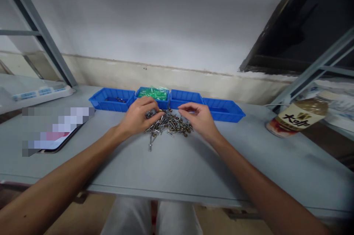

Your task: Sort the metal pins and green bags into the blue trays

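A loose pile of metal screws (173,123), thin silvery shanks with some brownish ends, lies on the grey table between my hands. My left hand (140,116) is over the pile's left side, thumb and fingertips drawn close together; anything between them is too small to name. Over on the right edge of the pile, my right hand (199,118) has its thumb and forefinger nearly meeting in a pinch, and what they hold cannot be made out. One longer screw (150,144) sticks out from the pile toward me.
Blue bins line the wall: a left one (110,106) with a few small metal pieces, one holding green plastic packets (153,93), and two more (186,96) to the right. A phone (63,135) lies left; a drink bottle (300,117) rests at right. Metal posts flank the table (171,176).
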`<action>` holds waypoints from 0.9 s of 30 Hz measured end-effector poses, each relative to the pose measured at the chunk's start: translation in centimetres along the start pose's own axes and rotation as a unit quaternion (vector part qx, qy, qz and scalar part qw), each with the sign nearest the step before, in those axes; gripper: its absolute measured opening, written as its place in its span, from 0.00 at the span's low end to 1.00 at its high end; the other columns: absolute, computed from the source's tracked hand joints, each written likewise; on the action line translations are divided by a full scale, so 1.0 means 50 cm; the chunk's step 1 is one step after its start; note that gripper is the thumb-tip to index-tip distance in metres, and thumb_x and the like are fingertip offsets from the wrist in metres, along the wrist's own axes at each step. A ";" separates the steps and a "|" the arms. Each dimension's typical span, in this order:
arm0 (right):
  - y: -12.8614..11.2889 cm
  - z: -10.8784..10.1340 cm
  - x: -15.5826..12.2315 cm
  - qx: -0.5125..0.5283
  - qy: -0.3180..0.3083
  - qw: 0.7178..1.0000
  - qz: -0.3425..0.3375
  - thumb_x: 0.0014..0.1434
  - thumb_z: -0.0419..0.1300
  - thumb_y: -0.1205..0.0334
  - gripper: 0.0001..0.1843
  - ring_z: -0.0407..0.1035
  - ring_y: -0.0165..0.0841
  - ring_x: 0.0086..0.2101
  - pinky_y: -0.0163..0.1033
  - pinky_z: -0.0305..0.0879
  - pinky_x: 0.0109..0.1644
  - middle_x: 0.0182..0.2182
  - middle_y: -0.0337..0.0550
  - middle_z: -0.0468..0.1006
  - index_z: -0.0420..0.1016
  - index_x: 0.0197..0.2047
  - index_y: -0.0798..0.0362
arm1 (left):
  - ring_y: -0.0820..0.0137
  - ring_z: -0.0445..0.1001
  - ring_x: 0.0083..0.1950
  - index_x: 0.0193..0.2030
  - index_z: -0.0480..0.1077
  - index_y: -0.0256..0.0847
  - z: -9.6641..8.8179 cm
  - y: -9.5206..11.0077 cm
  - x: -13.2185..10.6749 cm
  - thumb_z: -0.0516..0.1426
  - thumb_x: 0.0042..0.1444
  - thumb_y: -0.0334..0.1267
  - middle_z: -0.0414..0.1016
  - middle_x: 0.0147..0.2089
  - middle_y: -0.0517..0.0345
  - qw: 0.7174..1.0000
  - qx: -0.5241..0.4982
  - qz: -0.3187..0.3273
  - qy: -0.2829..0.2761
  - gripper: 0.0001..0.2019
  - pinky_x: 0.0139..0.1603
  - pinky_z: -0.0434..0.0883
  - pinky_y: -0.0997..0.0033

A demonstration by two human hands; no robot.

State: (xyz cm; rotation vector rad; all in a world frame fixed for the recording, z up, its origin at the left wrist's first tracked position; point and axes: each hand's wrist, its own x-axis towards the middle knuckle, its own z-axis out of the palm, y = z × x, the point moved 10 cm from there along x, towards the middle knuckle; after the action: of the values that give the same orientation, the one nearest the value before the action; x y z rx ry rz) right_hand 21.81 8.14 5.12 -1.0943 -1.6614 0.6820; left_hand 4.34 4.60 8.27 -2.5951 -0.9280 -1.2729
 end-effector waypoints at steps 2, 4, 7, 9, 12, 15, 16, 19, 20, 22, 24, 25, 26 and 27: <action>0.005 -0.025 0.012 -0.108 -0.014 0.994 -0.020 0.51 0.63 0.64 0.06 0.73 0.33 0.31 0.39 0.68 0.38 0.29 0.43 0.80 0.80 0.34 0.53 | 0.67 0.71 0.39 0.32 0.71 0.40 -0.031 -0.030 0.002 0.57 0.60 0.41 0.73 0.35 0.55 0.999 0.039 -0.016 0.027 0.09 0.43 0.70 0.64; 0.020 -0.027 0.019 -0.216 -0.077 0.973 -0.030 0.49 0.63 0.67 0.08 0.72 0.33 0.29 0.39 0.67 0.37 0.27 0.42 0.80 0.80 0.35 0.53 | 0.66 0.71 0.39 0.31 0.71 0.41 -0.072 -0.075 -0.001 0.57 0.59 0.42 0.73 0.35 0.55 0.992 0.092 -0.050 0.064 0.10 0.44 0.69 0.62; 0.042 -0.030 0.018 -0.295 -0.126 0.947 -0.025 0.51 0.63 0.67 0.09 0.73 0.33 0.30 0.38 0.67 0.37 0.28 0.41 0.80 0.81 0.36 0.52 | 0.64 0.71 0.38 0.29 0.69 0.42 -0.136 -0.152 -0.018 0.57 0.58 0.46 0.71 0.34 0.56 0.969 0.181 -0.119 0.117 0.12 0.43 0.70 0.60; 0.048 -0.032 0.018 -0.319 -0.119 0.940 -0.022 0.52 0.62 0.66 0.09 0.73 0.33 0.31 0.38 0.67 0.38 0.31 0.42 0.81 0.80 0.38 0.52 | 0.64 0.71 0.37 0.31 0.70 0.41 -0.168 -0.192 -0.031 0.58 0.57 0.50 0.70 0.33 0.56 0.952 0.219 -0.162 0.139 0.14 0.42 0.69 0.58; 0.059 -0.028 0.015 -0.354 -0.099 0.930 -0.003 0.55 0.62 0.62 0.09 0.74 0.35 0.32 0.39 0.66 0.38 0.31 0.44 0.82 0.80 0.39 0.52 | 0.70 0.70 0.34 0.45 0.69 0.36 -0.198 -0.225 -0.052 0.60 0.54 0.54 0.70 0.35 0.59 0.937 0.188 -0.227 0.187 0.22 0.37 0.69 0.64; 0.072 -0.018 0.012 -0.377 -0.092 0.921 0.010 0.55 0.62 0.60 0.10 0.74 0.37 0.32 0.39 0.65 0.38 0.30 0.45 0.82 0.81 0.39 0.53 | 0.74 0.68 0.33 0.51 0.65 0.37 -0.189 -0.206 -0.051 0.61 0.54 0.52 0.68 0.38 0.61 0.941 0.131 -0.229 0.211 0.25 0.36 0.70 0.68; 0.075 -0.014 0.012 -0.382 -0.092 0.919 0.012 0.55 0.62 0.60 0.09 0.75 0.37 0.33 0.39 0.65 0.37 0.30 0.45 0.82 0.81 0.38 0.53 | 0.75 0.68 0.33 0.50 0.66 0.37 -0.173 -0.189 -0.042 0.61 0.55 0.50 0.68 0.38 0.61 0.950 0.121 -0.210 0.195 0.22 0.36 0.70 0.69; 0.083 -0.007 0.011 -0.379 -0.091 0.921 0.014 0.53 0.62 0.65 0.06 0.75 0.36 0.32 0.37 0.64 0.35 0.29 0.45 0.82 0.82 0.34 0.53 | 0.75 0.68 0.33 0.46 0.67 0.38 -0.101 -0.126 -0.012 0.57 0.59 0.44 0.67 0.37 0.59 0.982 0.093 -0.129 0.106 0.14 0.38 0.70 0.69; 0.083 -0.006 0.010 -0.368 -0.090 0.925 0.015 0.53 0.62 0.66 0.06 0.74 0.35 0.31 0.36 0.64 0.34 0.28 0.44 0.82 0.81 0.32 0.53 | 0.74 0.68 0.34 0.45 0.68 0.38 -0.074 -0.105 -0.006 0.57 0.59 0.41 0.67 0.37 0.59 0.989 0.078 -0.103 0.073 0.11 0.39 0.70 0.68; 0.075 -0.004 0.011 -0.334 -0.085 0.939 0.009 0.52 0.61 0.69 0.06 0.74 0.33 0.29 0.36 0.64 0.34 0.26 0.43 0.81 0.81 0.31 0.54 | 0.73 0.68 0.34 0.43 0.68 0.39 -0.027 -0.067 0.000 0.56 0.59 0.39 0.67 0.37 0.58 0.997 0.038 -0.063 0.016 0.08 0.38 0.70 0.67; 0.054 -0.003 0.011 -0.285 -0.066 0.956 -0.012 0.52 0.62 0.69 0.06 0.73 0.32 0.28 0.37 0.66 0.35 0.26 0.43 0.81 0.81 0.30 0.54 | 0.73 0.68 0.33 0.42 0.68 0.40 0.006 -0.037 -0.001 0.55 0.60 0.37 0.68 0.37 0.57 0.999 0.000 -0.045 -0.018 0.06 0.37 0.71 0.67; 0.042 -0.002 0.011 -0.253 -0.054 0.966 -0.022 0.52 0.62 0.68 0.05 0.73 0.32 0.28 0.37 0.67 0.36 0.27 0.43 0.81 0.81 0.31 0.53 | 0.73 0.68 0.33 0.42 0.68 0.40 0.017 -0.025 -0.001 0.55 0.60 0.37 0.68 0.38 0.57 0.999 -0.016 -0.041 -0.028 0.05 0.37 0.71 0.68; 0.031 -0.001 0.010 -0.213 -0.041 0.976 -0.030 0.52 0.63 0.67 0.04 0.73 0.32 0.28 0.38 0.68 0.37 0.28 0.43 0.81 0.81 0.31 0.53 | 0.73 0.68 0.34 0.42 0.68 0.39 0.026 -0.015 -0.002 0.55 0.60 0.36 0.69 0.38 0.57 0.998 -0.032 -0.039 -0.035 0.05 0.37 0.71 0.68; 0.022 0.001 0.007 -0.166 -0.031 0.985 -0.034 0.52 0.64 0.66 0.03 0.73 0.32 0.29 0.38 0.69 0.37 0.29 0.43 0.81 0.81 0.32 0.53 | 0.72 0.69 0.34 0.41 0.68 0.39 0.032 -0.004 -0.002 0.55 0.61 0.36 0.69 0.38 0.57 0.998 -0.046 -0.035 -0.040 0.05 0.37 0.71 0.68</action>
State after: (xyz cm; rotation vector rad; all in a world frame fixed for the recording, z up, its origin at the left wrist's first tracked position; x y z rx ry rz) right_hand 22.09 8.95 4.33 -1.2524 -1.9024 0.4061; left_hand 5.26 5.28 7.12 -2.7255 -1.0059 -1.2653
